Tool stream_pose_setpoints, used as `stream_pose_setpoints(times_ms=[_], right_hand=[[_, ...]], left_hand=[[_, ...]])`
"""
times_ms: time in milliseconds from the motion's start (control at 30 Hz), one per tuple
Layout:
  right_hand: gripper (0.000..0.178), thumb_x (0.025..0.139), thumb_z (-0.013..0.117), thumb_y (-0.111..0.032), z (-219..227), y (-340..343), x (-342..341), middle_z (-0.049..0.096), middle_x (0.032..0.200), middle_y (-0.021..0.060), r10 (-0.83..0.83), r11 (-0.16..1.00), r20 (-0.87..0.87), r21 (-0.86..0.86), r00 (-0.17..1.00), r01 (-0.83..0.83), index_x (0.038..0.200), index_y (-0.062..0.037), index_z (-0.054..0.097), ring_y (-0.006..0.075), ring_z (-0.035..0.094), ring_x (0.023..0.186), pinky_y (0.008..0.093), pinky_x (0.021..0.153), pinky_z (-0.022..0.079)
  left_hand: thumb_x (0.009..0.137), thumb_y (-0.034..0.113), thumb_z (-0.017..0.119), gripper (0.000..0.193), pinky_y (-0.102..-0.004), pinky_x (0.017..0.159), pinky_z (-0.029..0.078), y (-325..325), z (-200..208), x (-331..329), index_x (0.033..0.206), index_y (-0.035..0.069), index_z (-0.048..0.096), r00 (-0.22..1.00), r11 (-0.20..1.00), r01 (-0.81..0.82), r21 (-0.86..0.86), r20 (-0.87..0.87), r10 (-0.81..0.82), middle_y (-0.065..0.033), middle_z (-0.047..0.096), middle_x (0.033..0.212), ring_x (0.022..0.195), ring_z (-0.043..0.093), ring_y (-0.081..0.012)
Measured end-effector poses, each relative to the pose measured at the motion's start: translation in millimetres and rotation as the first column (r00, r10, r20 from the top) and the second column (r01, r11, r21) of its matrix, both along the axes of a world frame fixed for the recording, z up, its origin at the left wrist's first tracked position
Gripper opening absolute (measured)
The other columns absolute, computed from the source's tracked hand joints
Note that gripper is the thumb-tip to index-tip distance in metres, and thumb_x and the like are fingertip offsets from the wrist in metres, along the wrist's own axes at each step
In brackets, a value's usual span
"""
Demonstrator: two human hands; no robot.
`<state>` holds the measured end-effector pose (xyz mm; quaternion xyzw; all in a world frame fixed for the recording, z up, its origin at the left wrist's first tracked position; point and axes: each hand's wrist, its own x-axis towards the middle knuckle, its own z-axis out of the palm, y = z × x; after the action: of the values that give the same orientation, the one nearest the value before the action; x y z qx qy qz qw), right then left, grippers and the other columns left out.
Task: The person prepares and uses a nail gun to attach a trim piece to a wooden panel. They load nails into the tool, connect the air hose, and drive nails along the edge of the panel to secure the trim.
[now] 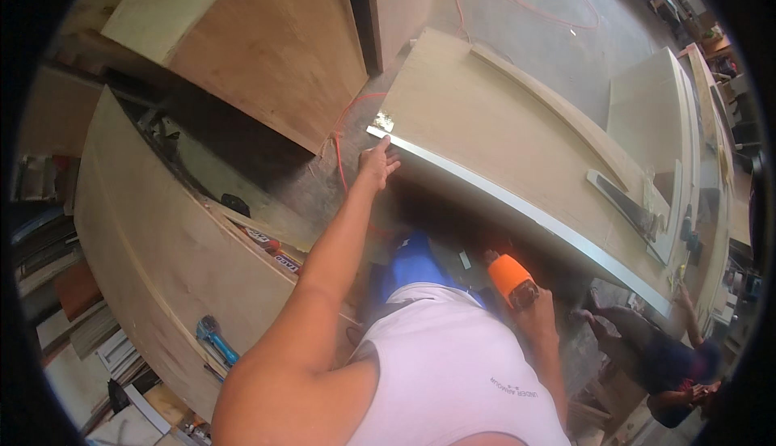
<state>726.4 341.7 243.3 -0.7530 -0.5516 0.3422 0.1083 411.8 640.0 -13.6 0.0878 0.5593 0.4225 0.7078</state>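
Note:
My left arm reaches forward, and my left hand (377, 164) is at the near left corner of a large wooden panel (485, 122). A fingertip touches the white edge strip (517, 197) running along the panel's near side; the other fingers are apart. Close to my body, below that edge, my right hand (535, 310) is wrapped round an orange power tool (511, 278) with a dark end. The exact kind of tool cannot be made out. A small shiny, yellowish patch (383, 122) shows on the panel by the corner.
A long wooden board (558, 118) and a dark-faced piece (626, 207) lie on the panel. Another person (655, 341) crouches at its right end. Wooden cabinets (267, 50) stand far left. A curved panel (153, 244) bears a blue tool (215, 339). An orange cord (343, 143) crosses the floor.

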Motion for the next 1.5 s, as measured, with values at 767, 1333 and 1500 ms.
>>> stream_pose_setpoints(times_ms=[767, 1333, 1500], right_hand=[[0.030, 0.083, 0.076, -0.016, -33, 258, -76, 0.074, 0.092, 0.0203, 0.136, 0.951, -0.092, -0.267, 0.986, -0.156, 0.111, -0.0057, 0.071, 0.0418, 0.069, 0.084, 0.0412, 0.075, 0.055], [0.034, 0.080, 0.076, -0.013, -39, 302, -78, 0.073, 0.091, 0.0222, 0.201, 0.895, -0.045, -0.398, 0.979, -0.202, 0.113, -0.0038, 0.070, 0.0428, 0.069, 0.084, 0.0444, 0.076, 0.055], [0.044, 0.075, 0.078, -0.016, -50, 305, -87, 0.073, 0.090, 0.0236, 0.291, 0.872, 0.002, -0.412, 0.957, -0.264, 0.117, -0.0051, 0.069, 0.0433, 0.070, 0.086, 0.0484, 0.079, 0.057]], left_hand=[[0.097, 0.023, 0.072, 0.034, -0.0365, 0.083, 0.063, 1, 25, 23, 0.096, -0.009, 0.062, 0.981, 0.995, 0.097, 0.039, -0.173, -0.088, -0.0153, 0.069, 0.099, 0.089, 0.070, -0.0191], [0.084, 0.046, 0.076, 0.056, -0.0411, 0.076, 0.054, -73, -11, 118, 0.089, -0.008, 0.064, 0.738, 0.862, 0.490, -0.131, -0.465, -0.490, -0.0215, 0.069, 0.090, 0.088, 0.069, -0.0282], [0.082, 0.042, 0.078, 0.050, -0.0458, 0.077, 0.054, -120, -84, 152, 0.091, -0.006, 0.065, 0.948, 0.974, 0.225, 0.028, -0.239, -0.212, -0.0284, 0.067, 0.093, 0.091, 0.068, -0.0402]])
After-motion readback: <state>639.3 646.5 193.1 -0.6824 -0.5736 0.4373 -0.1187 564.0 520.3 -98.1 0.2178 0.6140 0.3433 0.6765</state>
